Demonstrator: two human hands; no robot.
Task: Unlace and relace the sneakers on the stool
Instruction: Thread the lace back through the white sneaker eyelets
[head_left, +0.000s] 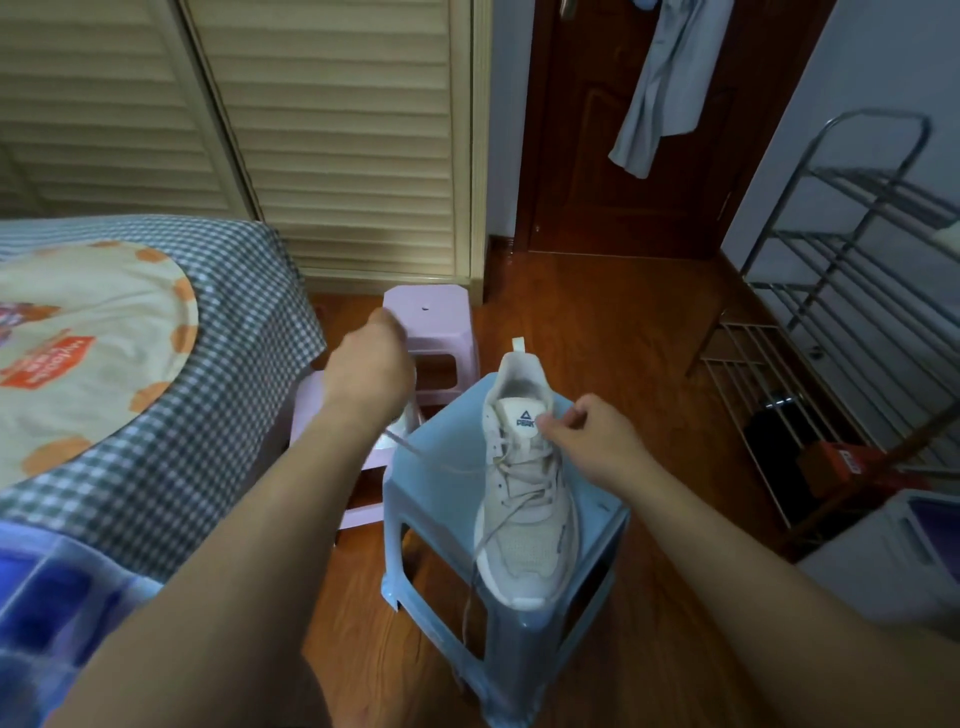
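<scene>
A pale beige sneaker lies on the light blue plastic stool, toe toward me. My left hand is raised to the left of the shoe and grips one end of the lace, which runs taut from the upper eyelets up to that hand. My right hand pinches the shoe at the tongue's upper right edge, beside the logo patch. Another length of lace hangs loose off the toe side, down over the stool's front.
Pink stools stand behind and to the left of the blue one. A bed with a checked cover fills the left. A metal rack stands at the right, a dark wooden door and louvred wardrobe doors behind.
</scene>
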